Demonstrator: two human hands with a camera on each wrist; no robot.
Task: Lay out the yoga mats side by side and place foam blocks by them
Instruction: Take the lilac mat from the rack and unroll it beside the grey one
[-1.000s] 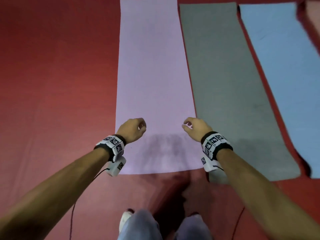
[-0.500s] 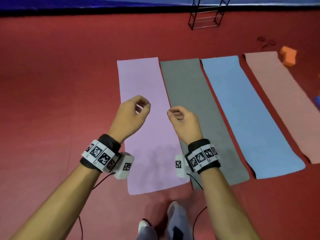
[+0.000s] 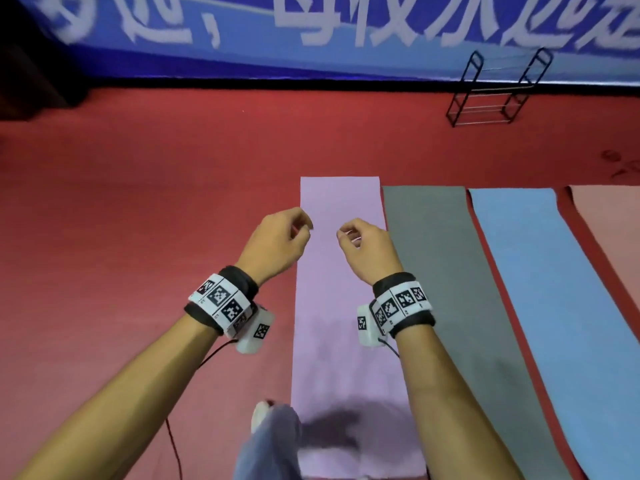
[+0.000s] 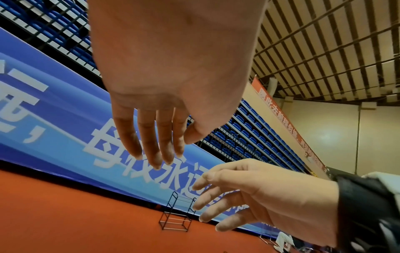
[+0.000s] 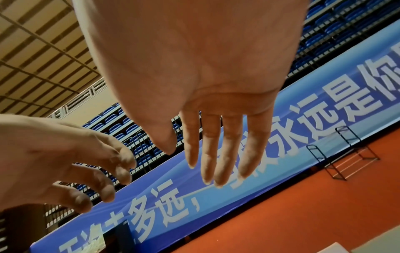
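Note:
Several yoga mats lie flat side by side on the red floor: a lilac mat [image 3: 341,306], a grey mat [image 3: 436,271], a light blue mat [image 3: 540,289] and a pink mat [image 3: 609,216] cut off at the right edge. My left hand [image 3: 280,242] and right hand [image 3: 363,251] hang in the air above the lilac mat, close together and holding nothing. The wrist views show the left hand's fingers [image 4: 155,145] and the right hand's fingers [image 5: 216,154] relaxed and nearly straight. No foam block is in view.
A black wire rack [image 3: 491,95] stands on the floor by a blue banner wall [image 3: 346,36] at the back. Bare red floor [image 3: 138,220] spreads to the left of the mats. My legs and a white shoe [image 3: 259,414] show at the lilac mat's near end.
The head view has tilted up, from the mats' near ends to the back wall. Both hands have risen and drawn closer together, still empty.

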